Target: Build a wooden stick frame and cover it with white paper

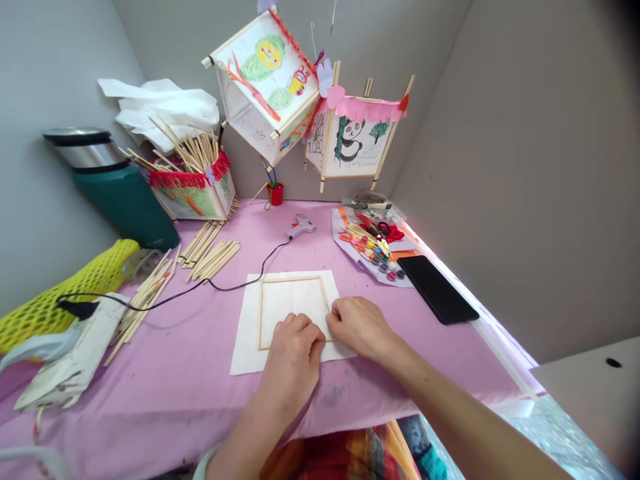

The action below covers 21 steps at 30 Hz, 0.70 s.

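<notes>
A square frame of thin wooden sticks [260, 313] lies flat on a sheet of white paper [245, 360], in the middle of the pink-covered table. At its near edge, my left hand [296, 343] is closed, its fingertips and thumb on the stick close to the near right corner. My right hand [357, 323] is closed as well and pinches the right-hand stick by that same corner. Both sets of fingertips are close together there, and they partly hide the corner joint.
Behind the paper lies a glue gun [301, 227], its black cord running left to a power strip [75, 360]. Loose sticks [215, 260] and a teal bottle [125, 200] stand left. Paint pots [385, 267] and a black phone [437, 290] lie right. Paper lanterns [270, 80] hang behind.
</notes>
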Each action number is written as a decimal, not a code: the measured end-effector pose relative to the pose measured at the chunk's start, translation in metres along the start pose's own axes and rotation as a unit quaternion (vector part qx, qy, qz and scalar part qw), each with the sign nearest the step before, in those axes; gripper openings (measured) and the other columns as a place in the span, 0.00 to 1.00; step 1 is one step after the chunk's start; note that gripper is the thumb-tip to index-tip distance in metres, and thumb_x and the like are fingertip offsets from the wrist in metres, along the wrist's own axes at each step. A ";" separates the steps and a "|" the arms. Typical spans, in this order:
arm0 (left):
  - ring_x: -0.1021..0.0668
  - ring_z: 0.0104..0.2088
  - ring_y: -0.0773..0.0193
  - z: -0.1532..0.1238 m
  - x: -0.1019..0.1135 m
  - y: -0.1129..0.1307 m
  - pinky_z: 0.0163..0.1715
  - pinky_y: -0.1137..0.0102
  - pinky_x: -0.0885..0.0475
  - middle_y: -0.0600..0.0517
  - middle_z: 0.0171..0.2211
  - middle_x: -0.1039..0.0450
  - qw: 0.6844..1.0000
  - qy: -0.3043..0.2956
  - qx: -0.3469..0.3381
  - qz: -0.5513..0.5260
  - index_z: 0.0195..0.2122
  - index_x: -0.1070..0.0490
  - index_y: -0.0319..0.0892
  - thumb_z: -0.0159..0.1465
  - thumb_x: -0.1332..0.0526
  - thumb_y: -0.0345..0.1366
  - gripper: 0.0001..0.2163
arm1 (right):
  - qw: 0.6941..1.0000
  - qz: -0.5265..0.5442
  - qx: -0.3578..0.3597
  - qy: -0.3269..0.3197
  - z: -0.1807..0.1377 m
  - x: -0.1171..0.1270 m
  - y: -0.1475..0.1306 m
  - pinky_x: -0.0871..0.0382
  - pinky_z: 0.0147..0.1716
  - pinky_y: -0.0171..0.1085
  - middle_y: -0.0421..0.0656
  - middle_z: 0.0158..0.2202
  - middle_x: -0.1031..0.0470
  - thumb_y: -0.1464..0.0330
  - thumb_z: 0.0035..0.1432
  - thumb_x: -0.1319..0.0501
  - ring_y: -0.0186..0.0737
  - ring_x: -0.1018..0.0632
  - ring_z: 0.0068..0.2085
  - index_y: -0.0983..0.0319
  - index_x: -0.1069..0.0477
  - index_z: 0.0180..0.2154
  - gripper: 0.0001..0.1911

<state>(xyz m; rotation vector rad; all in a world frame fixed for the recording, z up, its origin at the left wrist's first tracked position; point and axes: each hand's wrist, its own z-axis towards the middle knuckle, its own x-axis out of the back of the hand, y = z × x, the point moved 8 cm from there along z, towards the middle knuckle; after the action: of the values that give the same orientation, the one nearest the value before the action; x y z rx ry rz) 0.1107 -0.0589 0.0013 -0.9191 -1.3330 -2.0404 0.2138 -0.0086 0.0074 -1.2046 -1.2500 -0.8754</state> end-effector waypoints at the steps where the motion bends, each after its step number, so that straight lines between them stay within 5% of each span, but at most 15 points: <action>1: 0.32 0.35 0.60 0.000 0.000 0.000 0.37 0.63 0.36 0.51 0.29 0.32 1.000 0.000 0.000 0.000 0.27 0.29 0.40 0.63 0.46 0.24 0.10 | 1.000 0.000 -0.001 -0.002 0.000 0.000 0.000 0.43 0.29 0.37 0.49 0.32 0.21 0.69 0.55 0.48 0.44 0.22 0.35 0.62 0.24 0.29 0.14; 21: 0.31 0.36 0.59 0.000 0.002 -0.002 0.38 0.62 0.35 0.51 0.29 0.32 1.000 0.010 0.023 0.009 0.27 0.30 0.41 0.61 0.45 0.24 0.09 | 0.999 0.020 0.025 -0.007 -0.005 0.003 -0.002 0.46 0.27 0.36 0.46 0.30 0.22 0.67 0.60 0.50 0.41 0.24 0.34 0.61 0.26 0.27 0.16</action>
<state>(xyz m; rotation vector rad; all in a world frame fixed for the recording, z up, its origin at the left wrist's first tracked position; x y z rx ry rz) 0.1079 -0.0589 0.0022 -0.8850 -1.3503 -1.9914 0.2134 -0.0136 0.0113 -1.1934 -1.2468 -0.8028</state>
